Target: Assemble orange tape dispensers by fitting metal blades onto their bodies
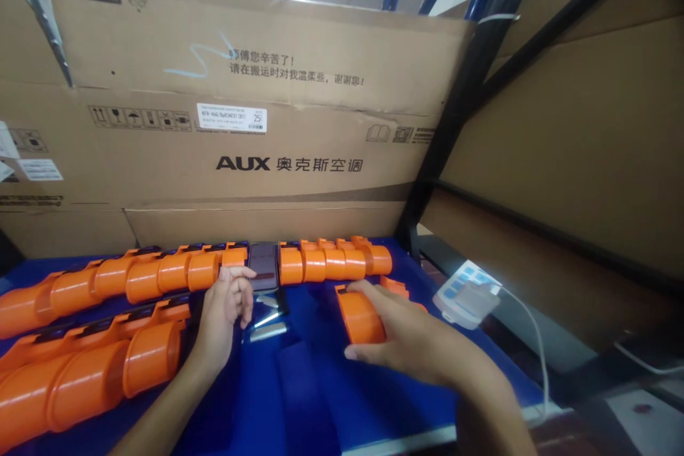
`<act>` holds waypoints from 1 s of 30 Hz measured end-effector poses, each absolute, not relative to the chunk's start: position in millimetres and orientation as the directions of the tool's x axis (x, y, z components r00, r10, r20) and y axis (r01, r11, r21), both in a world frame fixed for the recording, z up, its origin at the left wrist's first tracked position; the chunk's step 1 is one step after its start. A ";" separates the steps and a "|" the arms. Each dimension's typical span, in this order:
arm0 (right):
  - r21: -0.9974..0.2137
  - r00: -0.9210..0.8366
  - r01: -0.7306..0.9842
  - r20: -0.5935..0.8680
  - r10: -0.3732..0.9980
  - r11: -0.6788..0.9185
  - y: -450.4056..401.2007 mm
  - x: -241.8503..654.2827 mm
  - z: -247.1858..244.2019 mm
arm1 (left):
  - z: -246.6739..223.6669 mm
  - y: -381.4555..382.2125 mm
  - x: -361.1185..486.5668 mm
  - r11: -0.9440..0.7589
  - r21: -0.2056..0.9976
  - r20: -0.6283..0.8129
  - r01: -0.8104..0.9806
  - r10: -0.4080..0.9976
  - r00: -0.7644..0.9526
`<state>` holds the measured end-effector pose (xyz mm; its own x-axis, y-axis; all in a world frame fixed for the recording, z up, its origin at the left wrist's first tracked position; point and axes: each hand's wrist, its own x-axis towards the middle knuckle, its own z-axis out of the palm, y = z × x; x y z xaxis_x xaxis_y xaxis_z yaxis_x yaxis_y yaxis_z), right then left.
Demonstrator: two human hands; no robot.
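My right hand (pixel 392 328) is wrapped round an orange cup-shaped part (pixel 362 317) at the right of the blue surface; more orange shows just behind the hand. My left hand (pixel 227 306) is raised with curled fingers beside a dark phone-like device (pixel 263 266); whether it holds anything small cannot be made out. Nested orange parts lie in a back-left row (pixel 144 278), a back-right row (pixel 325 263) and a larger front-left row (pixel 88 377). Small silvery pieces (pixel 268 330) lie between my hands.
A large cardboard panel (pixel 288 128) stands behind the blue surface (pixel 261 406). On the right are a dark metal post (pixel 449 121) and a white power strip (pixel 466 294) with a cable. More cardboard (pixel 588 142) stands beyond the post.
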<state>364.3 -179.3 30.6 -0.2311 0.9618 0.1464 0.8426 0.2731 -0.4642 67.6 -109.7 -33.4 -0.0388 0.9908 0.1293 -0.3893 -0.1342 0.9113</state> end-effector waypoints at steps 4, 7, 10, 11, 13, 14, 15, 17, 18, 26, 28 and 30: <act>-0.426 -0.212 0.864 0.176 0.961 0.268 -173.7 361.0 14.7 | -33.8 -110.4 67.3 -0.152 0.906 0.157 -0.395 0.987 -0.020; -0.428 -0.185 0.873 0.154 0.971 0.234 -172.2 356.9 12.4 | -34.7 -111.1 67.1 -0.163 0.910 0.178 -0.381 0.984 0.003; -0.422 -0.165 0.887 0.084 0.983 0.185 -173.7 357.2 10.7 | -35.8 -111.5 66.9 -0.160 0.912 0.180 -0.377 0.983 0.019; -0.411 -0.173 0.890 0.097 0.980 0.197 -174.4 358.1 9.8 | -36.0 -111.5 66.9 -0.158 0.912 0.179 -0.378 0.984 0.022; -0.362 -0.196 0.898 0.175 0.965 0.248 -175.2 359.4 9.7 | -36.0 -111.6 66.9 -0.156 0.911 0.177 -0.382 0.984 0.022; -0.327 -0.206 0.906 0.215 0.955 0.269 -175.0 359.2 11.4 | -35.7 -111.6 67.0 -0.154 0.910 0.176 -0.385 0.984 0.022; -0.291 -0.214 0.914 0.246 0.946 0.282 -174.0 358.0 14.8 | -35.3 -111.7 67.1 -0.152 0.909 0.174 -0.389 0.984 0.023; -0.250 -0.232 0.922 0.255 0.939 0.296 -168.3 352.4 26.2 | -34.2 -111.9 67.5 -0.149 0.904 0.173 -0.400 0.985 0.023; -0.246 -0.233 0.924 0.250 0.940 0.294 -162.9 348.3 33.5 | -33.6 -112.0 67.7 -0.148 0.902 0.172 -0.406 0.985 0.024; -0.052 -0.321 0.946 0.006 0.947 0.320 -72.6 317.6 54.7 | -34.3 -109.3 67.1 -0.134 0.912 0.161 -0.386 0.986 0.037; -0.038 -0.308 0.951 -0.056 0.950 0.306 -57.5 312.1 47.2 | -34.7 -108.9 66.9 -0.137 0.914 0.165 -0.381 0.985 0.040; -0.012 -0.307 0.952 -0.055 0.950 0.307 -49.7 306.9 40.4 | -34.4 -108.9 67.1 -0.139 0.915 0.167 -0.380 0.985 0.043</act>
